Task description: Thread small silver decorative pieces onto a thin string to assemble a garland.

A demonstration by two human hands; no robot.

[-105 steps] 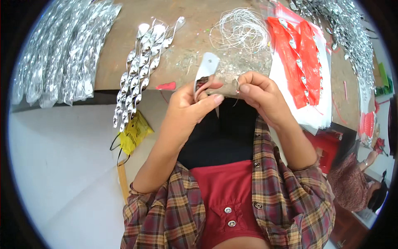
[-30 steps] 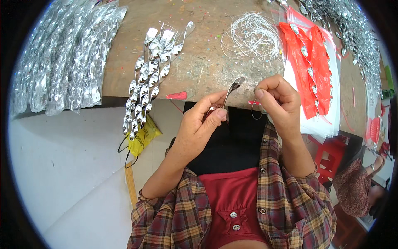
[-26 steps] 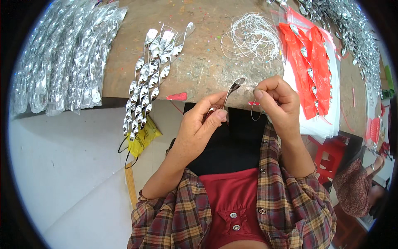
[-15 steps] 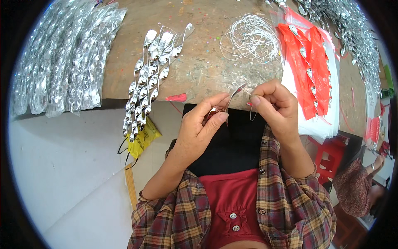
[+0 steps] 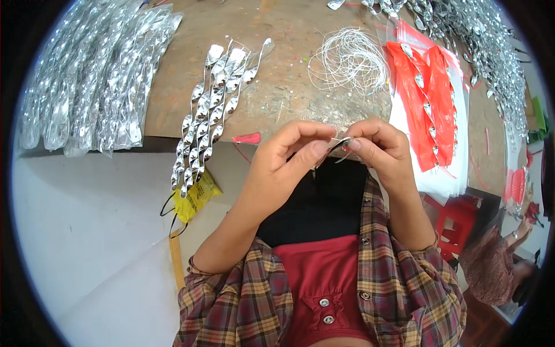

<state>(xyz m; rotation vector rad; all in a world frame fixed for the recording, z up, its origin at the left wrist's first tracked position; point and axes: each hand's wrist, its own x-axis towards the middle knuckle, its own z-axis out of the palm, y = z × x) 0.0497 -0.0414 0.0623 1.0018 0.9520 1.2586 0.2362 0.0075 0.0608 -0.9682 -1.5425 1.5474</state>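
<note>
In front of my body, just off the table's near edge, both hands work close together. My right hand (image 5: 383,149) is closed, thumb and forefinger pinching the tip of a shiny silver twisted strip (image 5: 340,147), whose lower part hangs down between the hands. My left hand (image 5: 288,165) pinches at the same tip; a thin white string shows at its fingertips. How the string passes through the strip is too small to make out. Several more silver twisted strips (image 5: 215,104) lie to the left, hanging over the table edge.
Packed silver strips in clear bags (image 5: 92,81) cover the table's left. A loose coil of white string (image 5: 352,61) lies at the middle back. Red plastic (image 5: 411,87) rests on white sheets (image 5: 445,179) at right, near piled silver strips (image 5: 491,52). A person (image 5: 491,263) is at far right.
My hands have come closer together. My right hand has shifted from the string to the strip's tip, and my left fingers have moved up toward that tip.
</note>
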